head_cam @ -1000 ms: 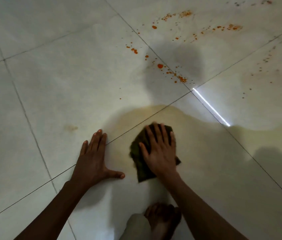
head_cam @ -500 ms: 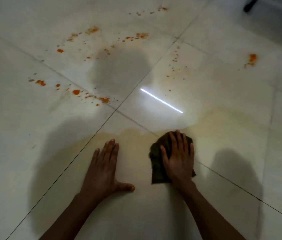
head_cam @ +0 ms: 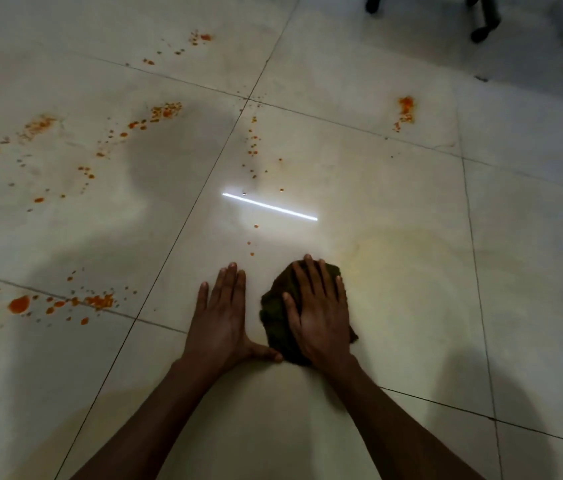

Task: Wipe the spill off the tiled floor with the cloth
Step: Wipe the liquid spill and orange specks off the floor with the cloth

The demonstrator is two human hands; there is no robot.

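Observation:
A dark green cloth (head_cam: 275,315) lies bunched on the pale tiled floor (head_cam: 411,341). My right hand (head_cam: 320,315) presses flat on top of it with straight fingers. My left hand (head_cam: 221,318) rests flat on the bare tile just left of the cloth, its thumb touching the cloth's lower edge. Orange spill drops (head_cam: 100,301) run along the grout line at the left. More orange spatter (head_cam: 166,110) spreads across the far tiles, a thin trail (head_cam: 253,147) runs ahead of my hands, and one blotch (head_cam: 405,107) sits far right. A yellowish wet smear (head_cam: 411,258) covers the tile to the right of the cloth.
Dark chair legs with castors (head_cam: 481,32) stand at the far right corner. A bright strip of reflected light (head_cam: 269,206) lies on the tile ahead of my hands. Shadows of my head and arms fall across the floor.
The view has swung to the right and both hands have shifted rightward across the floor, the right one sliding the cloth along. The hands now lie closer together. The castors have come into sight.

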